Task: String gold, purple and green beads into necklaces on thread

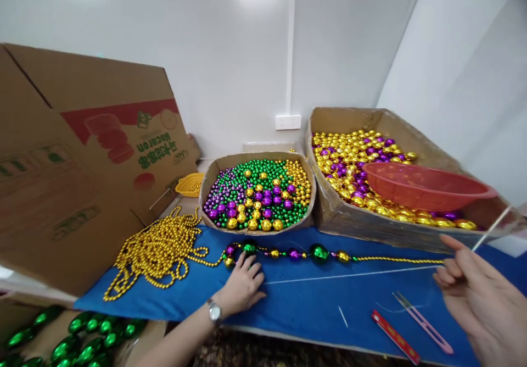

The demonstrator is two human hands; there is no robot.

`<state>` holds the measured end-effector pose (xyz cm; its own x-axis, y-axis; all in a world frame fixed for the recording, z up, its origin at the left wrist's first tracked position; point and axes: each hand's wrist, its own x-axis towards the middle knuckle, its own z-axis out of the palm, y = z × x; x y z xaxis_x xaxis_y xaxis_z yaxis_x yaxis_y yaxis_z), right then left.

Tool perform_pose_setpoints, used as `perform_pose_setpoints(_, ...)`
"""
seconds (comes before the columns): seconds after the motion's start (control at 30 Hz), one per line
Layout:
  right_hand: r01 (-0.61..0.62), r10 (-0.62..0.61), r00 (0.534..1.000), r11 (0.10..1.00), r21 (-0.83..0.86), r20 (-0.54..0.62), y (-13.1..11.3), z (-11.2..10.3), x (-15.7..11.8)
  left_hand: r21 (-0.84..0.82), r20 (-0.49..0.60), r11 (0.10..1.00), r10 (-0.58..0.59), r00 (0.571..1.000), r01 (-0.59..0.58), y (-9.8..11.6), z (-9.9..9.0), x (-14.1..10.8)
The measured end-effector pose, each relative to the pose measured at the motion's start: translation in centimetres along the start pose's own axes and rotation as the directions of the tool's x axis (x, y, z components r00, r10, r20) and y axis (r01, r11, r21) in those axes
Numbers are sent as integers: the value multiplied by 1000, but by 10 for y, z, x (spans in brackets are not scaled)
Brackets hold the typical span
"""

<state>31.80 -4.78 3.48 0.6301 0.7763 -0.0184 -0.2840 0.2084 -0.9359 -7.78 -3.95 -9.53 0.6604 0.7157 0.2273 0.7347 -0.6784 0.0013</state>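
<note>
My left hand, with a watch on its wrist, rests on the blue cloth, fingers spread. Its fingertips touch a bead garland beside a large green bead. The garland runs right in green, purple and gold beads, past another large green bead, into a thin gold strand. That strand ends near the fingertips of my right hand. My right hand is closed, and a thin white stick juts up from it. Whether it also grips the strand's end is unclear.
Behind the garland stand a box of small mixed beads and a larger bead box holding a red basket. Gold bead chains are heaped left. Pink thread snips and a red packet lie front right.
</note>
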Motion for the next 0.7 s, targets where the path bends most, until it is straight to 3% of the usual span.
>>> perform_pose_setpoints(0.13,38,-26,990,996,-81,142,14,16,-13,-215,-125,977,-43,991,15,5,-34,9)
perform_pose_setpoints(0.27,27,35,955,979,-204,295,29,32,-33,-372,-313,926,-196,929,70,-1,-69,53)
perform_pose_setpoints(0.37,33,63,924,970,-242,376,41,41,-46,-392,-236,895,-323,916,214,-17,-80,95)
perform_pose_setpoints(0.47,108,66,888,932,-346,455,54,44,-55,-372,-117,858,-423,898,356,-37,-76,133)
perform_pose_setpoints(0.57,251,40,847,848,-467,529,66,45,-62,-412,-69,818,-467,882,401,-53,-67,157)
perform_pose_setpoints(0.7,439,-19,791,714,-545,612,80,46,-71,-537,-22,740,-491,871,404,-57,-61,167)
